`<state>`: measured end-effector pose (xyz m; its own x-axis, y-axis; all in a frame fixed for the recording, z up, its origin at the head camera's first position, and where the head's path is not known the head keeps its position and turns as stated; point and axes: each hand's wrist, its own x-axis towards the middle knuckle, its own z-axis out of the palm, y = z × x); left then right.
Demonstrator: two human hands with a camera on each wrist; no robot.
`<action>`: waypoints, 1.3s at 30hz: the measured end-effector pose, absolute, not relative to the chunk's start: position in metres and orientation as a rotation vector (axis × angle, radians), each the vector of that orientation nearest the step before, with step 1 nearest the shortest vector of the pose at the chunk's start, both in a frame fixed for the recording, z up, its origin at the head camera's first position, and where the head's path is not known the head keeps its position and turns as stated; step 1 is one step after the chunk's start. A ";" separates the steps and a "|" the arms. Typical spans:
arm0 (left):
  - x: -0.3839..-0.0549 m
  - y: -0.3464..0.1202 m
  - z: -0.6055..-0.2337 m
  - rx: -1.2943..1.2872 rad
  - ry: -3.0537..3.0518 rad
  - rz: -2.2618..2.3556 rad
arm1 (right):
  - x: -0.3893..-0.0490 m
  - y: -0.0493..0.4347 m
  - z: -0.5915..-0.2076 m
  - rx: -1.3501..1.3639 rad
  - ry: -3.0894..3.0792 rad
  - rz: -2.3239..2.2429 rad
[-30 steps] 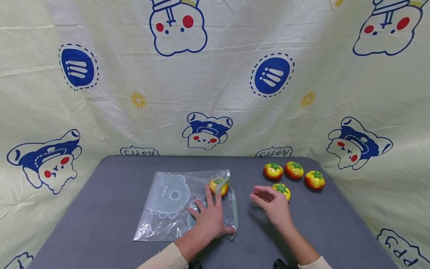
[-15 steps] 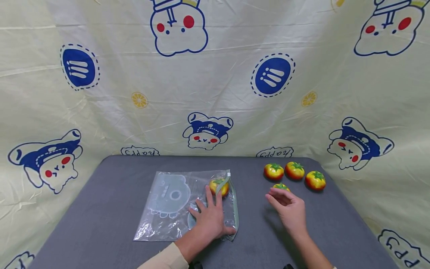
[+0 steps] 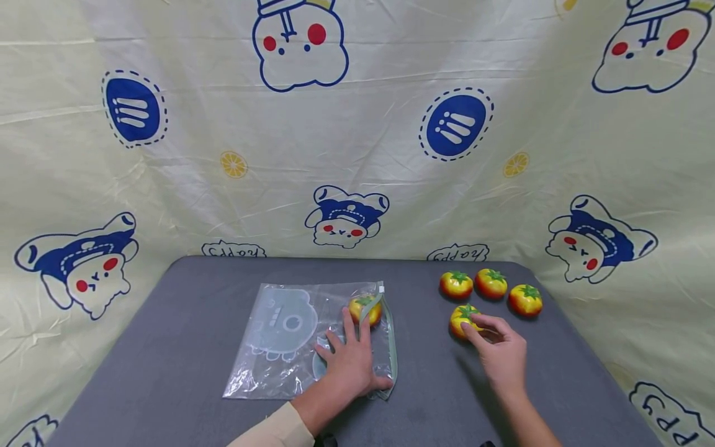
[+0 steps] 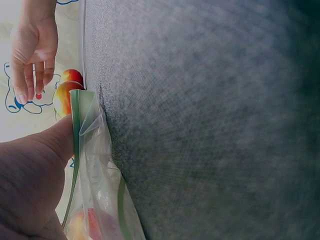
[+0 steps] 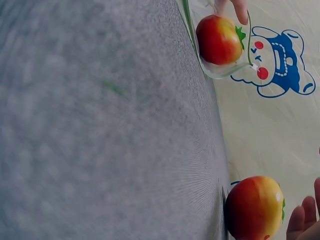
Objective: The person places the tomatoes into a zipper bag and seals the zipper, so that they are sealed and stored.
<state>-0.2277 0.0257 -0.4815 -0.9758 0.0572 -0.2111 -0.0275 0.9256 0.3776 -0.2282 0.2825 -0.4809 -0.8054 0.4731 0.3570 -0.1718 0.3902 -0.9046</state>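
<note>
My left hand (image 3: 349, 366) lies with spread fingers on a clear zip bag (image 3: 262, 375), its thumb at the grey-green zip edge (image 3: 393, 347). Inside the bag, near its mouth, is a red-and-yellow tomato (image 3: 358, 309) with a green leafy top; it also shows in the right wrist view (image 5: 217, 40). My right hand (image 3: 505, 357) hovers at the near right side of a second tomato (image 3: 460, 318), its fingertips overlapping it in the head view. In the right wrist view, a gap shows between the fingers (image 5: 296, 220) and that tomato (image 5: 254, 207).
Three more tomatoes stand at the back right of the grey table (image 3: 184, 347): one on the left (image 3: 455, 285), one in the middle (image 3: 490, 284) and one on the right (image 3: 525, 301). A cream printed cloth (image 3: 357, 124) hangs behind the table.
My right hand has moved rightward from beside the bag to the right side of the nearest tomato, which now shows more fully. The left hand and bag stay in place.
</note>
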 end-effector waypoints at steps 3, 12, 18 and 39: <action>-0.228 0.026 -0.482 0.029 2.871 0.570 | -0.228 0.285 -0.482 -0.302 -2.085 1.404; -0.227 0.026 -0.480 0.033 2.882 0.578 | -0.234 0.295 -0.483 -0.403 -2.174 1.393; -0.226 0.026 -0.480 0.029 2.888 0.568 | -0.239 0.301 -0.484 -0.437 -2.285 1.354; -0.225 0.024 -0.480 0.076 2.907 0.535 | -0.243 0.307 -0.488 -0.512 -2.540 1.504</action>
<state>-0.2254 0.0237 -0.4801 -0.9816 0.0832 -0.1719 0.0166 0.9339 0.3572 -0.2431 0.3066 -0.4885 -0.9314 0.3609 -0.0474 0.2151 0.4405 -0.8716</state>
